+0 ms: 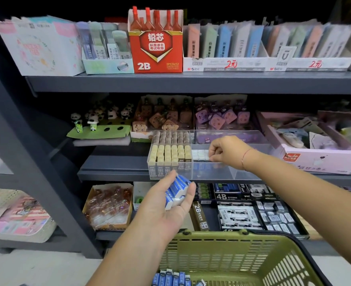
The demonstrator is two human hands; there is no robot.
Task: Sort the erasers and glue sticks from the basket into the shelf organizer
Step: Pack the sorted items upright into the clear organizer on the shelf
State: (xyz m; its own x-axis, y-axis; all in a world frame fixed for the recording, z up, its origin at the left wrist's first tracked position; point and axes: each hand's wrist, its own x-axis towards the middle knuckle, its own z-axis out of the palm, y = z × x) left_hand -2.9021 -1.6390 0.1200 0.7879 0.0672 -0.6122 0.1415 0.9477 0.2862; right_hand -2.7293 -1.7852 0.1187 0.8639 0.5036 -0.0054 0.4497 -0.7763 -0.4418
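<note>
Blue-and-white erasers (177,189) lie stacked in the left hand (166,205), its grip curled loosely round them, palm up, just below the front of the clear organizer (211,174) on the middle shelf (116,172). The right hand (228,151) reaches down into the organizer's middle compartment, its grip pinched, thumb and forefinger on the end of a row of white erasers (199,155). The compartment to the left of it is packed with upright beige 2B erasers (170,153). A green basket (242,256) sits low in front, with more blue erasers (170,278) lying in its near left corner
</note>
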